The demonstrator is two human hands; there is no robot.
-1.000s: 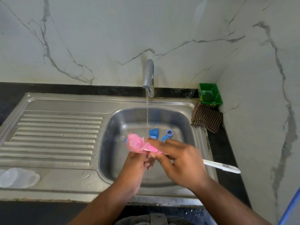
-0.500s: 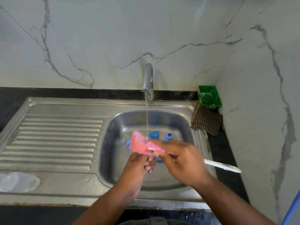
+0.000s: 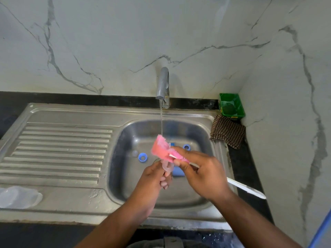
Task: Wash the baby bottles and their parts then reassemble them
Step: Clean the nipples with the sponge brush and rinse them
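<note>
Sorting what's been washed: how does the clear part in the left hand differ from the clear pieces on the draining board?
The clear part is pinched by the left hand over the basin; the clear pieces lie untouched on the draining board. The pink brush, held by the right hand, is at the clear part; none is near the clear pieces. Both are see-through.
</note>
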